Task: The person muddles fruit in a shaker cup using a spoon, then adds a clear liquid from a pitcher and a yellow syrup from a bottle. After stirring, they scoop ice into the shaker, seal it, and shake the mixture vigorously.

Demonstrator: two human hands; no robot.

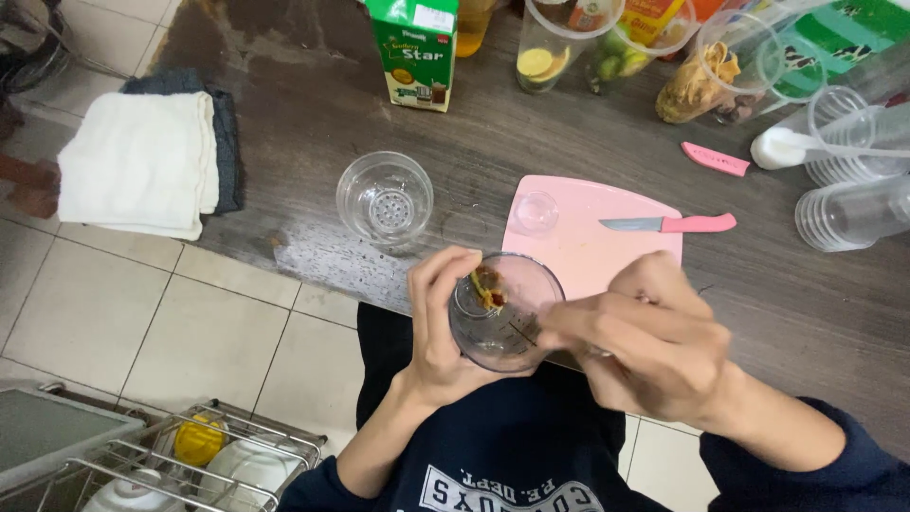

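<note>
Gripping the clear cup [505,322] upright at the counter's [313,104] near edge, the left hand [438,318] is closed round its wall; the right hand [654,337], equally near, is pinched at the rim.

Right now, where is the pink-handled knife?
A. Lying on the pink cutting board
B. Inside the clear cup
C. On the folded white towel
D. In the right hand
A: the knife lies flat on the pink cutting board, apart from both hands, while the left hand grips the clear cup and the right hand works at its rim.
</note>
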